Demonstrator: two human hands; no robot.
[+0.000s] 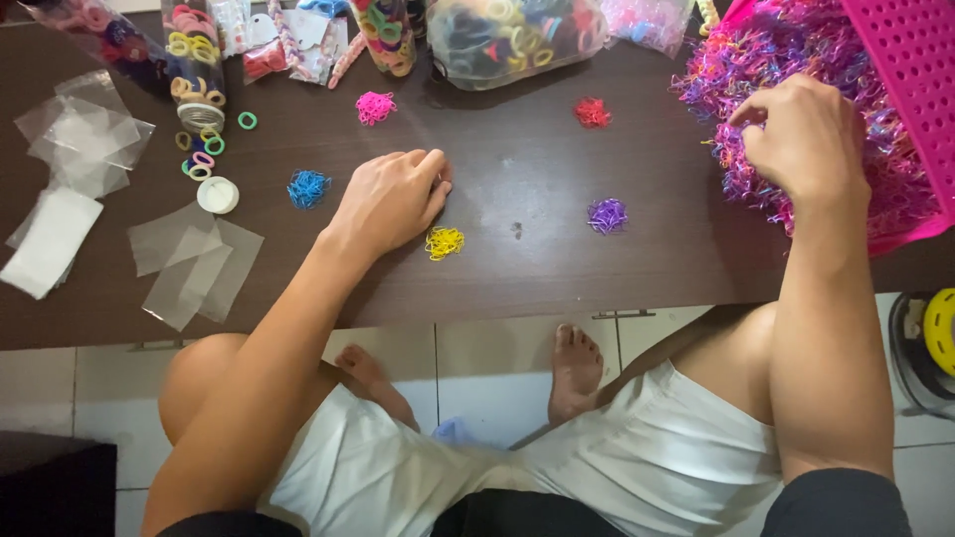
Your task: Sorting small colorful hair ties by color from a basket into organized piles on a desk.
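Head view looks straight down on a dark brown table (pixel 517 268) where tiny elastic bands lie in small heaps, one colour to each: pink (pixel 375 106), red (pixel 592 112), blue (pixel 308 188), purple (pixel 607 215) and yellow (pixel 444 242), spaced well apart, seemingly so the colours stay unmixed. The left hand (pixel 390 199) rests knuckles-up on the table between the blue and yellow heaps, its fingers curled loosely together and lying just above the yellow heap; whether anything is pinched beneath the fingertips cannot be told, since the back of the hand hides them. The right hand (pixel 804 137) is sunk into a big tangled mass of mixed bands (pixel 736 70) that spills from a tipped pink perforated basket (pixel 910 89) at the table's far right corner, fingers bent and drawn narrow as if picking at single bands, though the pinch itself is buried. Along the far edge stand clear bags (pixel 507 35) and a toppled jar (pixel 197 75) of larger hair ties, some of them rolled out beside its white lid (pixel 217 195). Small clear plastic sleeves (pixel 189 264) lie flat at the left, kept within easy reach but away from the heaps.
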